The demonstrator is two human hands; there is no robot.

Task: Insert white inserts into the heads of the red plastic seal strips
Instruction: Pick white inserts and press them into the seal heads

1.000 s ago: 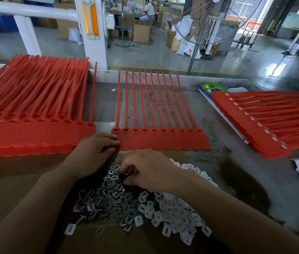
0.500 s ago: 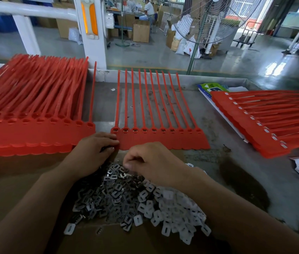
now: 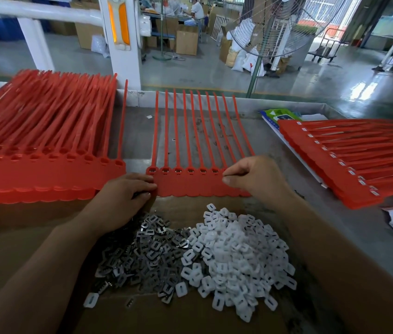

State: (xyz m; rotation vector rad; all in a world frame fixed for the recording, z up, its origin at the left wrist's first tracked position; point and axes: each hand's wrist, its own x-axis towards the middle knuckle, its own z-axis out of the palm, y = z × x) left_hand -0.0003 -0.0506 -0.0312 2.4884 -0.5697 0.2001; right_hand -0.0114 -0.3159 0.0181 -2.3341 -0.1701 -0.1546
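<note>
Change: right hand (image 3: 250, 179), off the lower-centre heap of white plastic inserts (image 3: 236, 256), now pinches a centre-frame head of the red plastic seal-strip row (image 3: 190, 186); left hand (image 3: 128, 196) grips its edge. Insertion seems underway.

My left hand (image 3: 123, 198) and right hand (image 3: 255, 177) are bare. My left forearm (image 3: 46, 261) and right forearm (image 3: 335, 249) are bare too, sleeveless to the frame's bottom edge. My nails are short and plain.
</note>
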